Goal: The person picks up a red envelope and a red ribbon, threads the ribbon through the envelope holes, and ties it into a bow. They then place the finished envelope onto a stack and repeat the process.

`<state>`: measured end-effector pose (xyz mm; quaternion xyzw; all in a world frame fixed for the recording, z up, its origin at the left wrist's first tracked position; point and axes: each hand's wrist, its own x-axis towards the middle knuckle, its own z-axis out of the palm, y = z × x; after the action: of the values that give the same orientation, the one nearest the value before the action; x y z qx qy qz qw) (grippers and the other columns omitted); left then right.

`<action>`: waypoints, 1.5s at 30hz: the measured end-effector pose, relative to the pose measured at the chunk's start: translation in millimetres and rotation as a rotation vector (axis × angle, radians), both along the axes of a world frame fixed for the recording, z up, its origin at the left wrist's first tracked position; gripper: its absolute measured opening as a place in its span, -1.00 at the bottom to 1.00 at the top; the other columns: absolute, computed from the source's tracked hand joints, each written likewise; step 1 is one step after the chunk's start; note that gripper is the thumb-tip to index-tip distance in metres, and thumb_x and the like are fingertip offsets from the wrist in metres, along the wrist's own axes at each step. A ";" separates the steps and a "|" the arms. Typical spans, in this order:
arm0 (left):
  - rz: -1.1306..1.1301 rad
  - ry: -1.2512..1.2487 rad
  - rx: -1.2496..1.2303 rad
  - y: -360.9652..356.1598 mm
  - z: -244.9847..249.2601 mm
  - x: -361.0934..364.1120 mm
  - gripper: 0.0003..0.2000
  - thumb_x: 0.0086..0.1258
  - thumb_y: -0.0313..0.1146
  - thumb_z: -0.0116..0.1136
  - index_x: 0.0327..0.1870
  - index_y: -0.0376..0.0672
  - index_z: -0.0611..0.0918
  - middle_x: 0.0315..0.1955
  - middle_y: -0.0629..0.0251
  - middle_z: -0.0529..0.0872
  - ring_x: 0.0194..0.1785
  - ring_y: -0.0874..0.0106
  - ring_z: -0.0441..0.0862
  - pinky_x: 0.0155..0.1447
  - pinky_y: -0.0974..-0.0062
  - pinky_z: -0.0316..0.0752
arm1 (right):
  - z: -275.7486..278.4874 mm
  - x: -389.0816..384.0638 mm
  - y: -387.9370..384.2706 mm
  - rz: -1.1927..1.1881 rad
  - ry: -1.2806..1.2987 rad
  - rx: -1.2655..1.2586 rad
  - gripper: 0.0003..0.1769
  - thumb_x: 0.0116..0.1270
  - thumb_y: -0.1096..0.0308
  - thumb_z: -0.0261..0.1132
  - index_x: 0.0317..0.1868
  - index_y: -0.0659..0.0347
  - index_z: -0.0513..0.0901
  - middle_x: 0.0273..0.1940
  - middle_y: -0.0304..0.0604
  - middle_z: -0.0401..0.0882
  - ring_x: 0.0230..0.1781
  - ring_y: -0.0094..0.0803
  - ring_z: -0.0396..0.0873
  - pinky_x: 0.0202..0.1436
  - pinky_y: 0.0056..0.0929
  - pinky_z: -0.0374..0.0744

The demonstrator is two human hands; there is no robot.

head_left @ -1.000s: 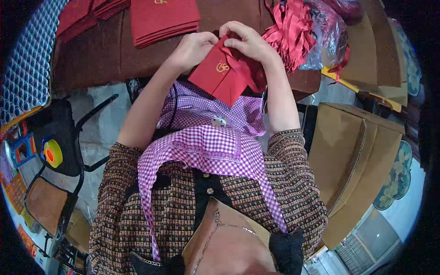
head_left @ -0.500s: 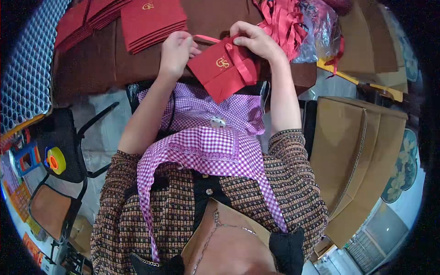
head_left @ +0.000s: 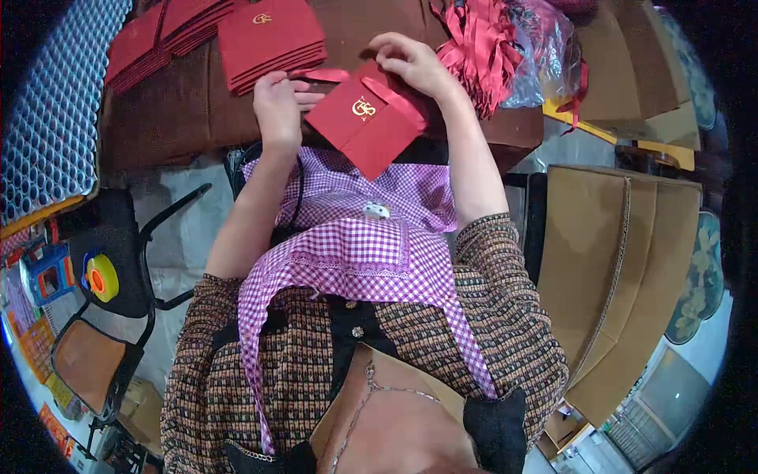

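Observation:
A small red paper bag (head_left: 363,138) with a gold letter logo is held tilted, one corner down, at the table's front edge. Red ribbon (head_left: 395,101) lies across its upper right part. On the left, my left hand (head_left: 278,110) is closed, its thumb and forefinger pinching a ribbon end (head_left: 322,75) that stretches away from the bag. My right hand (head_left: 414,69) has its fingers curled at the bag's top corner and grips it there; the fingertips are partly hidden. Just beyond my left hand sits a stack of similar red bags (head_left: 272,39).
More red bags (head_left: 136,46) lie at the far left of the brown-covered table (head_left: 178,118). A heap of red ribbons (head_left: 478,51) and clear plastic wrapping (head_left: 545,43) are at the right. Cardboard (head_left: 608,261) stands to my right, a chair (head_left: 118,261) to my left.
My left hand has moved left and slightly down with the ribbon end. The bag has shifted left and turned, and the ribbon on it sits nearer its upper right edge. My right hand has moved left.

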<state>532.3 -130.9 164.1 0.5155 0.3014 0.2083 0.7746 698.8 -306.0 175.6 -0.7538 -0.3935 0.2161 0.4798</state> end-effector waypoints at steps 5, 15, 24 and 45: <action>-0.045 -0.048 0.444 -13.2 -15.3 -3.1 -0.63 0.40 -0.47 -0.03 0.19 -0.33 0.29 -0.17 0.03 0.55 -0.33 0.32 0.66 -0.28 0.48 0.59 | 23.9 -10.6 -20.1 -0.354 -0.357 -0.189 -0.71 0.22 0.45 0.24 -0.03 0.30 0.57 -0.12 0.07 0.63 -0.05 -0.22 0.60 0.03 -0.36 0.51; -0.257 0.092 1.389 -30.6 -22.4 -8.4 -0.65 0.16 -0.35 0.28 -0.05 -0.26 0.51 0.08 0.01 0.42 0.10 0.03 0.38 0.17 0.17 0.31 | 18.7 -82.2 -47.7 -0.609 -0.674 -0.293 -0.79 0.20 0.39 0.23 -0.19 0.32 0.58 -0.19 0.14 0.59 -0.12 0.02 0.56 -0.05 -0.13 0.52; -0.225 0.079 1.307 -27.1 -16.2 -3.2 -0.70 0.03 -0.35 0.37 -0.29 -0.23 0.51 -0.13 0.06 0.50 -0.05 0.08 0.44 0.03 0.18 0.36 | -1.6 -91.8 -59.9 -0.630 -0.497 -0.447 -0.80 0.24 0.29 0.21 -0.29 0.28 0.58 -0.23 0.10 0.60 -0.17 0.01 0.57 -0.09 -0.13 0.52; -0.374 0.227 0.847 -3.0 -7.3 22.5 -0.83 0.20 -0.37 0.25 -0.31 -0.25 0.56 -0.57 0.43 0.55 -0.47 0.60 0.44 -0.38 0.56 0.37 | 23.7 -55.2 -52.4 -0.554 0.656 1.083 -0.95 0.34 0.44 0.18 -0.22 0.19 0.49 -0.27 -0.06 0.60 -0.47 -0.44 0.44 -0.41 -0.39 0.47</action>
<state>554.9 -134.0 156.8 0.8507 0.1748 0.1125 0.4828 643.6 -358.5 199.3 -0.3764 -0.0736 0.0755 0.9204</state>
